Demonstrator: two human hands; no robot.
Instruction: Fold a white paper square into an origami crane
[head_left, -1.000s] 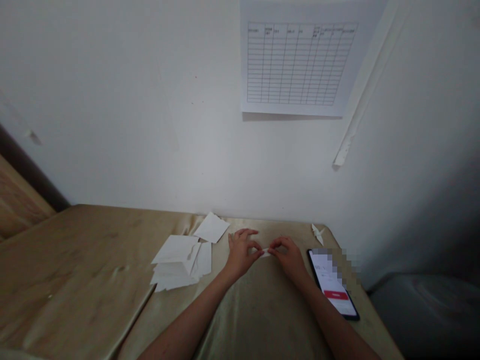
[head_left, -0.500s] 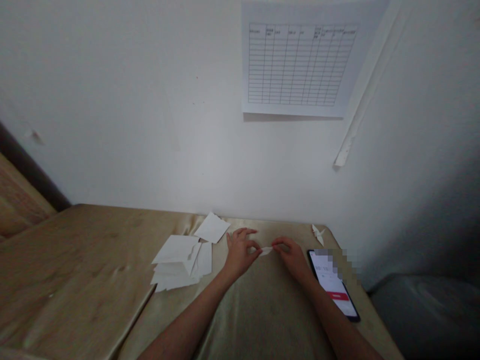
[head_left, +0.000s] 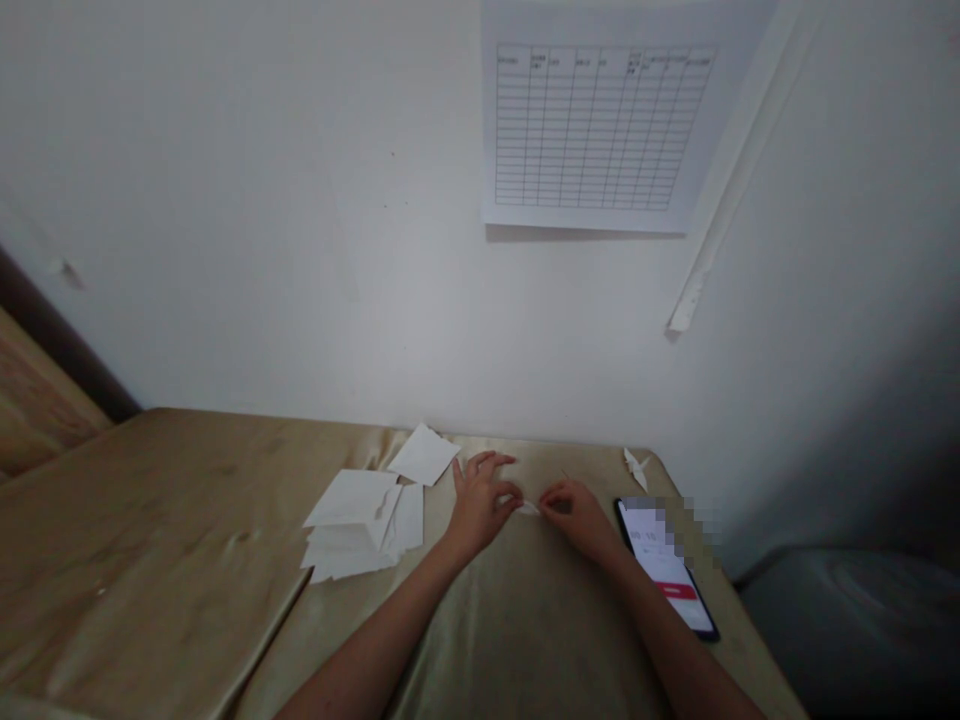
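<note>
Between my two hands is a small piece of folded white paper (head_left: pixel 529 509), mostly hidden by the fingers. My left hand (head_left: pixel 480 505) pinches its left end between thumb and forefinger, with the other fingers spread outward. At the paper's right end, my right hand (head_left: pixel 577 515) is closed in a pinch, its fingers curled. Further right, a folded paper crane (head_left: pixel 636 468) lies near the table's back right corner. Left of my hands is a loose pile of white paper squares (head_left: pixel 356 500), and a single square (head_left: pixel 424 456) rests behind it.
A phone (head_left: pixel 664 570) with a lit timer screen lies right of my right forearm. Gold cloth (head_left: pixel 187 520) covers the table, which meets a white wall (head_left: pixel 300 250). A printed table sheet (head_left: pixel 600 130) hangs above. A dark rounded object (head_left: pixel 855 620) stands beyond the right edge.
My right hand has shifted slightly left and down, its fingers curling in more along the folded paper. Less of the paper shows now. My left hand has barely moved.
</note>
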